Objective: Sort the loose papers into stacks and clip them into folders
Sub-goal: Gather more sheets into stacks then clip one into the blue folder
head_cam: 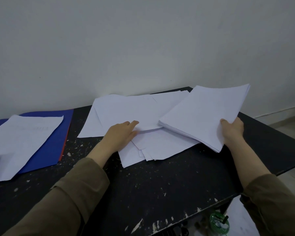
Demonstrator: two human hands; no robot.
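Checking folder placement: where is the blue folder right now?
In the head view, the blue folder lies at the table's far left, under a white sheet, left of the loose papers.

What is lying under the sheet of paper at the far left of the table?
A blue folder lies under the sheet of paper, with a red edge peeking out beneath it. The sheet covers most of the folder, so whether anything is clipped inside cannot be seen.

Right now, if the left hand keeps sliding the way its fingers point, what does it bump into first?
Probably the gathered stack that the right hand holds. The left hand rests on the loose papers, its fingers pointing right towards that stack's near edge. Depth is hard to judge.
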